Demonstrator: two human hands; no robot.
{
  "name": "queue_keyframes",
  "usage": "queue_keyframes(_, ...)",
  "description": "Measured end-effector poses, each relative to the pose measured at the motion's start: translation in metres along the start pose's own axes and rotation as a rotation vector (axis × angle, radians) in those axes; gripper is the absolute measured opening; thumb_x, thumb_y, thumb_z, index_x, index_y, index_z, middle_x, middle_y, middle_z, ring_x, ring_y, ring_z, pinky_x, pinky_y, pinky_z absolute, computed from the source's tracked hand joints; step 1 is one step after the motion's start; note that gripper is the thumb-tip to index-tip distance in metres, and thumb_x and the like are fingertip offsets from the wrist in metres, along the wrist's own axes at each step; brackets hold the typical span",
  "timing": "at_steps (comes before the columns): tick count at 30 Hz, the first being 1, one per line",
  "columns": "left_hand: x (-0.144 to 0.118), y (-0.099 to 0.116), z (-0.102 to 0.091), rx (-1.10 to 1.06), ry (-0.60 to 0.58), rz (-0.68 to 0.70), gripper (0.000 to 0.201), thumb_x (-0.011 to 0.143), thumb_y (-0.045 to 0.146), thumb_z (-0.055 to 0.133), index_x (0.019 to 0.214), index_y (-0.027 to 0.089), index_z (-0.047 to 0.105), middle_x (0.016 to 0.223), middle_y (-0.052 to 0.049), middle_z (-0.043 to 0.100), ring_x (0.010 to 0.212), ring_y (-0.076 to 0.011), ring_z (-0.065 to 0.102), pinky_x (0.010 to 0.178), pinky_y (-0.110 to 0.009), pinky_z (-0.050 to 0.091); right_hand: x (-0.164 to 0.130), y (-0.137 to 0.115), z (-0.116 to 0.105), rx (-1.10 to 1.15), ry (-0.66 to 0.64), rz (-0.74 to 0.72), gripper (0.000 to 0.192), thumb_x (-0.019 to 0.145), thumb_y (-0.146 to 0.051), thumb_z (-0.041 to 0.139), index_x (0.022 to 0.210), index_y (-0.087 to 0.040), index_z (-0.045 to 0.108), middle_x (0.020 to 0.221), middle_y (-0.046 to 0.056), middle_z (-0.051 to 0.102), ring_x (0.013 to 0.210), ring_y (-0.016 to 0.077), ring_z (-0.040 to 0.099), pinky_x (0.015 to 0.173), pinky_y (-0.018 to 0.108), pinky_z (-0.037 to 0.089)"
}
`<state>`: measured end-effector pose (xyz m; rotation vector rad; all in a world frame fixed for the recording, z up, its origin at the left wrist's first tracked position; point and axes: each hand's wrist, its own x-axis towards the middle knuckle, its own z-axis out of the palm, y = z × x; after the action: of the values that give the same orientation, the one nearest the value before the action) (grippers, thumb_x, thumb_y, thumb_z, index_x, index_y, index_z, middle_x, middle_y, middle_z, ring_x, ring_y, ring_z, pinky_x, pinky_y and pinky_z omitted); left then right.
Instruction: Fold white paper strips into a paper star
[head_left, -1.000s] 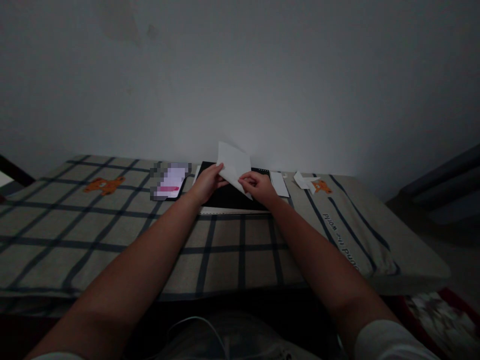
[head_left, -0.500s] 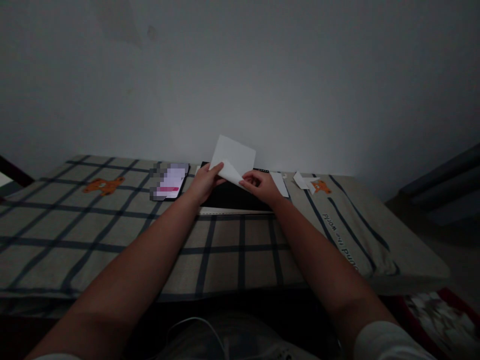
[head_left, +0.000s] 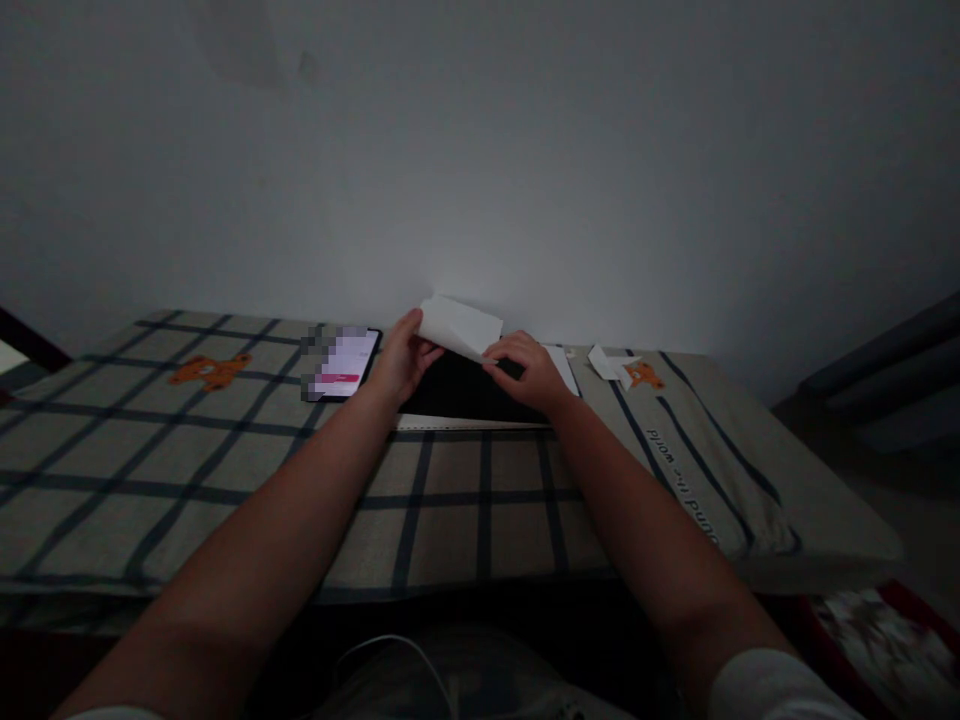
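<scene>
A white sheet of paper (head_left: 461, 325), folded over along its near edge, is held up between both hands above a flat black board or notebook (head_left: 469, 390). My left hand (head_left: 406, 355) grips the paper's left end, thumb on top and fingers beneath. At the right end of the fold, my right hand (head_left: 521, 370) pinches the paper's corner between thumb and fingers. White sheets (head_left: 561, 365) stick out from beside the black surface, partly hidden by my right hand.
Left of my hands lies a phone (head_left: 349, 365) with a lit screen. Folded white paper pieces (head_left: 611, 367) lie to the right on the checked cloth (head_left: 465, 510) covering the table. A grey wall (head_left: 480, 160) rises directly behind.
The paper has come down and tilted flatter, so less of its face shows. My left hand has shifted slightly left and up along its edge; my right hand still pinches the corner.
</scene>
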<state>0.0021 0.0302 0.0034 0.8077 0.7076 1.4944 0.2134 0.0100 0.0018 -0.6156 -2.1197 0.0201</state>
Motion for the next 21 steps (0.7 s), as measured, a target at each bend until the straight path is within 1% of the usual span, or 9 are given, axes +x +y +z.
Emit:
queue_keyframes(5,-0.005,0.001,0.006,-0.001,-0.109,0.05,0.04,0.084,0.046,0.053,0.113,0.018,0.055,0.112,-0.008,0.064,0.101,-0.0213,0.061,0.083,-0.032,0.05,-0.001,-0.006,0.006,0.051,-0.085,0.079,0.021,0.084,-0.035,0.055,0.081,-0.017,0.066,0.083,0.007,0.067,0.082,0.0173,0.059,0.077,0.031,0.044)
queue_keyframes(9,-0.009,0.001,0.01,0.026,-0.209,0.111,0.045,0.084,0.055,0.049,0.112,0.02,0.054,0.116,-0.008,0.062,0.11,-0.0236,0.057,0.089,-0.035,0.047,0.0,-0.012,0.007,0.144,-0.138,0.198,0.029,0.089,-0.036,0.048,0.076,-0.018,0.067,0.079,0.004,0.068,0.072,0.0135,0.059,0.07,0.026,0.042)
queue_keyframes(11,-0.011,0.0,0.011,0.043,-0.27,0.115,0.049,0.083,0.059,0.048,0.114,0.021,0.054,0.118,-0.008,0.061,0.113,-0.0248,0.054,0.091,-0.036,0.046,0.0,-0.014,0.007,0.17,-0.141,0.275,0.032,0.089,-0.037,0.046,0.075,-0.018,0.067,0.074,0.002,0.068,0.064,0.012,0.057,0.065,0.025,0.041)
queue_keyframes(14,-0.013,-0.004,0.01,0.093,-0.336,0.067,0.056,0.08,0.062,0.048,0.117,0.02,0.052,0.121,-0.01,0.059,0.117,-0.0262,0.051,0.093,-0.038,0.044,0.001,-0.015,0.006,0.187,-0.099,0.397,0.033,0.088,-0.041,0.048,0.073,-0.017,0.066,0.066,0.001,0.068,0.053,0.0102,0.051,0.058,0.024,0.038)
queue_keyframes(16,-0.014,-0.006,0.008,0.136,-0.344,0.052,0.052,0.079,0.055,0.056,0.118,0.022,0.051,0.122,-0.01,0.058,0.116,-0.0258,0.051,0.094,-0.039,0.044,0.001,-0.015,0.006,0.2,-0.06,0.455,0.034,0.086,-0.043,0.05,0.071,-0.017,0.064,0.062,0.0,0.067,0.048,0.0092,0.047,0.054,0.023,0.035)
queue_keyframes(18,-0.014,-0.008,0.007,0.17,-0.359,0.048,0.047,0.077,0.043,0.064,0.117,0.023,0.051,0.121,-0.008,0.059,0.115,-0.0249,0.053,0.094,-0.04,0.043,0.002,-0.014,0.006,0.215,-0.013,0.499,0.034,0.084,-0.045,0.052,0.068,-0.017,0.063,0.059,0.0,0.065,0.046,0.0088,0.045,0.05,0.023,0.033)
queue_keyframes(21,-0.015,-0.008,0.007,0.206,-0.361,0.034,0.042,0.074,0.033,0.069,0.112,0.021,0.054,0.116,-0.008,0.061,0.109,-0.024,0.056,0.093,-0.039,0.045,0.004,-0.013,0.008,0.228,0.058,0.561,0.035,0.082,-0.047,0.055,0.067,-0.017,0.062,0.057,0.0,0.064,0.046,0.0096,0.046,0.049,0.023,0.034)
